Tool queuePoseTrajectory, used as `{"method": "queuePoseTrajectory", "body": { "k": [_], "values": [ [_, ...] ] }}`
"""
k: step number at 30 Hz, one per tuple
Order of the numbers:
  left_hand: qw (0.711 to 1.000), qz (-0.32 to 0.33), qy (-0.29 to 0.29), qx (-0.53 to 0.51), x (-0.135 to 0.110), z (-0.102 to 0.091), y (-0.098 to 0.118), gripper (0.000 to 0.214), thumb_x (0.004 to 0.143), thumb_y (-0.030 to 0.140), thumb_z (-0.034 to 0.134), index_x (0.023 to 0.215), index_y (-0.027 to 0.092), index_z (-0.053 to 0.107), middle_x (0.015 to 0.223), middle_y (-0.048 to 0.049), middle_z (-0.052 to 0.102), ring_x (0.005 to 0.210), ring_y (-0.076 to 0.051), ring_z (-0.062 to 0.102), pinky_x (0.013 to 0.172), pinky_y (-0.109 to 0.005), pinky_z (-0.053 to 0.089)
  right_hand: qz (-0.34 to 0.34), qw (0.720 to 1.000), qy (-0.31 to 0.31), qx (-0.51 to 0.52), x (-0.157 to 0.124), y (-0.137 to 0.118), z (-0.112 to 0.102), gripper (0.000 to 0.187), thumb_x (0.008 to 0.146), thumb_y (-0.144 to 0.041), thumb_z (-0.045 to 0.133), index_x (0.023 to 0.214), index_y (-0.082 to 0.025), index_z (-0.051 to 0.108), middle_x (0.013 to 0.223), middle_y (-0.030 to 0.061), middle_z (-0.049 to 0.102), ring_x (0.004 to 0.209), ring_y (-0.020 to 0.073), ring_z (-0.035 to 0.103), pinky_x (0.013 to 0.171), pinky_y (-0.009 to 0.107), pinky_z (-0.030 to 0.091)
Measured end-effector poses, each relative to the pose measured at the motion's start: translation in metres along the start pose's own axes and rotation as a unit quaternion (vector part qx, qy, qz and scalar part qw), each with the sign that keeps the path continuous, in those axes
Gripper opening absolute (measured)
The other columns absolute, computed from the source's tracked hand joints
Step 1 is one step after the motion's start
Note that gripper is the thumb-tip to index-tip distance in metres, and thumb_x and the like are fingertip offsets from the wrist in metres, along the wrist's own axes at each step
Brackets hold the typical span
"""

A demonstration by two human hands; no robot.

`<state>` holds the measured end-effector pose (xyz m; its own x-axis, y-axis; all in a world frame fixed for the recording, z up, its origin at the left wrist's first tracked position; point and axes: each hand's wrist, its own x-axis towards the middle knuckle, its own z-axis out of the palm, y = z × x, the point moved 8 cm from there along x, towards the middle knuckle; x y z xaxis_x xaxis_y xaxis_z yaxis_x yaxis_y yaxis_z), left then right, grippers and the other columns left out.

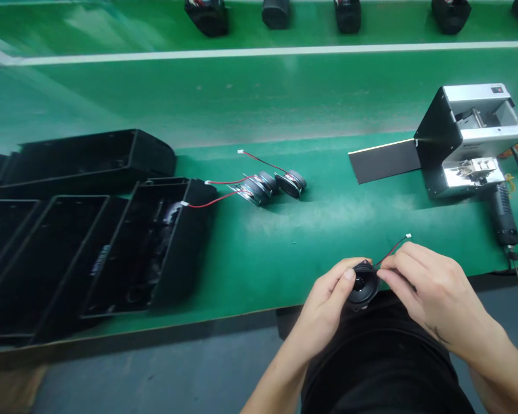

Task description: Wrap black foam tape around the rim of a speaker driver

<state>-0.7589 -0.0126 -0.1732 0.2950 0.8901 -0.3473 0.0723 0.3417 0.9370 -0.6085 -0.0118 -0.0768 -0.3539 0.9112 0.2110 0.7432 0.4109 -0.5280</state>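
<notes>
At the edge of the green bench [285,253], your left hand [326,296] and right hand [431,290] pinch a black speaker [361,286], fingertips closed on its rim; your right fingers [399,277] hide its far side and part of its wire [392,248].

Fingers of the left hand [328,302] and right hand [431,287] cover part of the small round black speaker [362,286], while the top edge cuts off a row of dark objects [347,14].
</notes>
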Motion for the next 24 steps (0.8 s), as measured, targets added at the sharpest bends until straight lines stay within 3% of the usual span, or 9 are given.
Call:
{"method": "queuePoseTrajectory", "body": {
  "k": [4, 8, 24],
  "values": [
    [0.999, 0.004, -0.037, -0.013, -0.003, 0.004, 0.003, 0.048, 0.098, 0.064, 0.060, 0.116, 0.023, 0.078, 0.119, -0.0086, 0.079, 0.111, -0.027, 0.071, 0.100, -0.035, 0.054, 0.058, 0.994, 0.023, 0.094, -0.005, 0.022, 0.008, 0.023, 0.108, -0.025, 0.054, 0.090, -0.018, 0.068, 0.079, 0.0008, 0.066, 0.070, 0.0142, 0.061, 0.066, 0.028, 0.047],
    [0.998, 0.010, -0.061, -0.018, -0.005, 0.008, 0.006, 0.045, 0.098, 0.061, 0.062, 0.117, 0.023, 0.078, 0.117, -0.0088, 0.079, 0.105, -0.026, 0.073, 0.095, -0.034, 0.057, 0.091, 0.986, 0.000, 0.140, -0.003, 0.033, 0.014, 0.021, 0.104, -0.024, 0.057, 0.087, -0.020, 0.068, 0.076, -0.0015, 0.066, 0.065, 0.0120, 0.059, 0.062, 0.027, 0.045],
    [0.998, 0.018, -0.033, -0.054, -0.006, 0.009, 0.000, 0.040, 0.097, 0.058, 0.066, 0.104, 0.021, 0.078, 0.113, -0.0102, 0.078, 0.105, -0.027, 0.070, 0.098, -0.037, 0.053, 0.119, 0.980, -0.042, 0.157, -0.008, 0.040, 0.021, 0.023, 0.102, -0.028, 0.057, 0.083, -0.021, 0.068, 0.073, -0.0014, 0.064, 0.063, 0.0129, 0.055, 0.063, 0.028, 0.045]
  ]
}}
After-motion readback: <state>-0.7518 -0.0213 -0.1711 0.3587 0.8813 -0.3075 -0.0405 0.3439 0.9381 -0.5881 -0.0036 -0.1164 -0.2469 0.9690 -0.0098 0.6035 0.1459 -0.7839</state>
